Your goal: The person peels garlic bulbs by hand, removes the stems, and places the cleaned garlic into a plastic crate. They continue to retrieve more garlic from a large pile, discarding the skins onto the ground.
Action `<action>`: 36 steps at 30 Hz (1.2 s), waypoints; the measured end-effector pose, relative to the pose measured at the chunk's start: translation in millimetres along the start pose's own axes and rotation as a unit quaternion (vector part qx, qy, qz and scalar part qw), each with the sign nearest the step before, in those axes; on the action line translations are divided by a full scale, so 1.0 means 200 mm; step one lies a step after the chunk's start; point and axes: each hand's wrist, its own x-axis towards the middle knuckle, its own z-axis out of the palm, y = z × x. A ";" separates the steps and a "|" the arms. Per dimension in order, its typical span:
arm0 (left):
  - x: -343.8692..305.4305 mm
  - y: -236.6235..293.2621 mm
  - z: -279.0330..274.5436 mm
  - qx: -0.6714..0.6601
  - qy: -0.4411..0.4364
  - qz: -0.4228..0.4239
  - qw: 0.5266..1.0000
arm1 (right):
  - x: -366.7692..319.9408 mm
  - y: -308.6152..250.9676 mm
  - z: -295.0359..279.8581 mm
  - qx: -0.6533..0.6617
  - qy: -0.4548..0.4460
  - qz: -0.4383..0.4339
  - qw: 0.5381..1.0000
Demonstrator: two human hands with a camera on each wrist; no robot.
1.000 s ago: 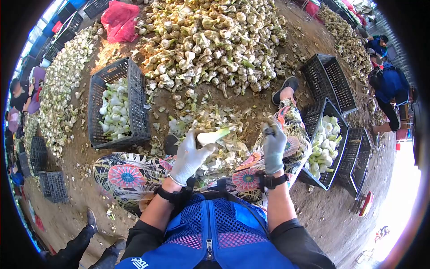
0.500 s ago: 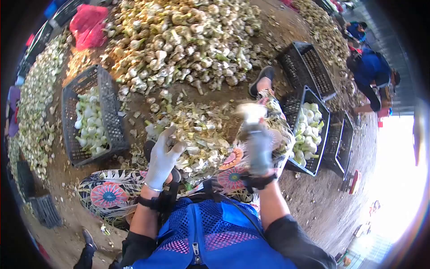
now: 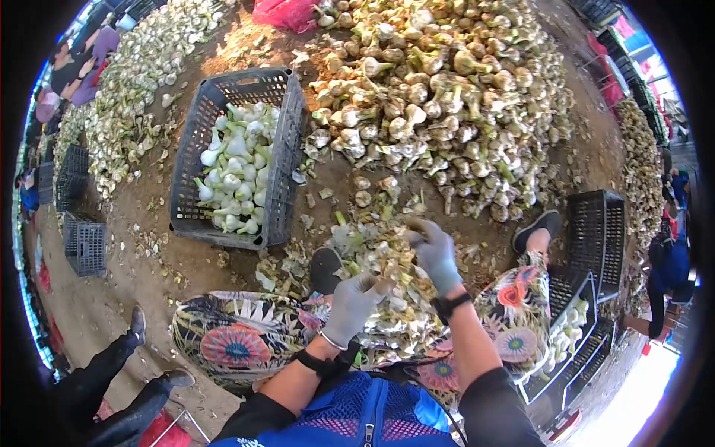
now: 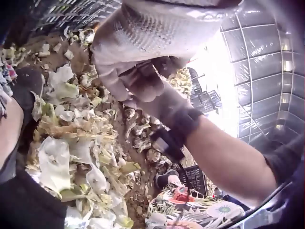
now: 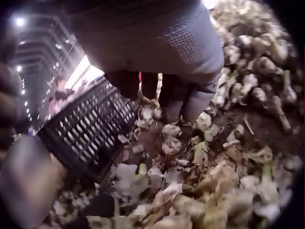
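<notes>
In the head view my gloved left hand [image 3: 351, 307] hovers over the loose garlic peelings [image 3: 398, 298], its fingers loosely bent with no bulb visible in them. My gloved right hand [image 3: 436, 257] is just ahead and to the right, fingers bent, also without a visible bulb. The left wrist view shows the left glove [image 4: 147, 36] overlapping the right hand [image 4: 164, 100], so contact between them is unclear. Below the right glove [image 5: 167, 38], peelings [image 5: 200, 191] cover the ground. A large heap of untrimmed garlic [image 3: 447, 97] lies beyond the hands.
A black crate [image 3: 287, 160] of white, trimmed bulbs [image 3: 238, 167] stands left. Another crate with bulbs [image 3: 570, 331] is beside my right leg, near an empty crate [image 3: 596, 238]. A red sack [image 3: 287, 13] lies at the top. Another person's legs [image 3: 112, 380] show lower left.
The bulb seen in my left hand, then blurred at my right hand, is no longer in either. My right hand has come back near the left. The head view has swung, shifting the scene rightward.
</notes>
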 end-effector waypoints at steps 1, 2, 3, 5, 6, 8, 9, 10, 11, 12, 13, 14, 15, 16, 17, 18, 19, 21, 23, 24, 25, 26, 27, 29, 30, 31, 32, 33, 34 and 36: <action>0.02 -0.01 -0.01 0.004 0.004 -0.009 1.000 | 0.14 0.06 0.14 -0.080 -0.028 -0.031 0.996; 0.04 -0.03 -0.02 -0.013 0.034 -0.033 0.999 | 0.27 0.09 0.27 -0.157 -0.055 -0.063 0.984; 0.07 -0.05 -0.02 -0.028 0.063 -0.056 0.996 | 0.37 0.04 0.35 -0.201 -0.057 -0.073 0.975; 0.12 -0.13 0.00 -0.069 0.079 -0.052 0.993 | 0.53 0.02 0.48 -0.264 -0.078 -0.090 0.957; 0.14 -0.13 0.00 -0.117 0.092 -0.041 0.988 | 0.59 0.05 0.53 -0.256 -0.084 -0.086 0.959; 0.16 -0.11 -0.02 -0.116 0.087 -0.062 0.987 | 0.66 0.11 0.60 -0.306 -0.217 0.004 0.927; 0.17 -0.11 -0.02 -0.123 0.084 -0.062 0.987 | 0.64 0.16 0.61 -0.225 -0.148 0.020 0.963; 0.19 -0.10 -0.01 -0.134 0.080 -0.058 0.986 | 0.60 0.21 0.60 -0.229 -0.150 0.024 0.961; 0.21 -0.06 0.00 -0.112 0.097 -0.052 0.988 | 0.55 0.27 0.56 -0.111 -0.119 0.027 0.986; 0.21 -0.08 0.00 -0.079 0.129 0.006 0.989 | 0.50 0.22 0.49 0.008 -0.083 0.027 0.996; 0.22 -0.09 -0.01 -0.024 0.136 0.024 0.990 | 0.40 0.18 0.38 0.074 -0.109 0.008 0.991; 0.21 -0.08 -0.02 0.031 0.143 0.041 0.988 | 0.31 0.08 0.27 0.135 -0.132 0.036 0.981; 0.20 -0.08 -0.02 0.026 0.138 0.044 0.989 | 0.21 -0.03 0.16 0.141 -0.140 0.048 0.979; 0.19 -0.06 -0.03 0.083 0.113 0.086 0.986 | 0.11 -0.04 0.11 0.193 -0.143 0.035 0.970; 0.17 -0.04 -0.03 0.140 0.090 0.130 0.977 | 0.01 -0.06 0.07 0.224 -0.120 0.024 0.967; 0.15 -0.02 -0.02 0.137 0.087 0.137 0.977 | -0.08 -0.09 0.04 0.257 -0.097 0.012 0.962; 0.12 0.01 0.00 0.078 0.041 0.115 0.989 | -0.15 -0.13 0.03 0.253 -0.094 0.008 0.963; 0.07 0.03 0.01 0.019 -0.006 0.103 0.995 | -0.26 -0.24 0.05 0.459 0.024 0.051 0.887; 0.05 0.01 0.03 0.065 0.023 0.178 0.982 | -0.32 -0.33 0.02 0.418 0.029 0.087 0.904; 0.02 0.02 0.04 0.087 0.037 0.215 0.972 | -0.35 -0.36 0.01 0.377 0.034 0.131 0.916; -0.01 0.03 0.05 0.084 0.040 0.244 0.965 | -0.38 -0.32 0.03 0.314 0.041 0.087 0.945; -0.03 0.03 0.05 0.084 0.039 0.251 0.964 | -0.40 -0.35 0.04 0.249 0.049 0.044 0.966; -0.05 0.02 0.05 0.095 0.039 0.278 0.955 | -0.43 -0.37 0.02 0.215 0.043 0.080 0.972; -0.10 0.06 0.05 0.111 0.023 0.289 0.951 | -0.49 -0.42 -0.01 0.182 0.041 0.110 0.976; -0.13 0.08 0.05 0.111 0.023 0.295 0.949 | -0.52 -0.43 -0.02 0.182 0.057 0.114 0.975; -0.15 0.10 0.05 0.036 -0.009 0.232 0.972 | -0.54 -0.44 -0.04 0.182 0.073 0.119 0.973; -0.17 0.11 0.06 -0.040 -0.042 0.166 0.984 | -0.56 -0.43 -0.05 0.182 0.076 0.116 0.974; -0.18 0.11 0.06 -0.040 -0.043 0.169 0.984 | -0.57 -0.41 -0.06 0.189 0.072 0.110 0.973; -0.18 0.11 0.06 -0.068 -0.061 0.151 0.984 | -0.59 -0.40 -0.06 0.197 0.068 0.105 0.972; -0.18 0.09 0.06 -0.093 -0.083 0.135 0.983 | -0.60 -0.46 -0.11 0.271 0.045 0.134 0.952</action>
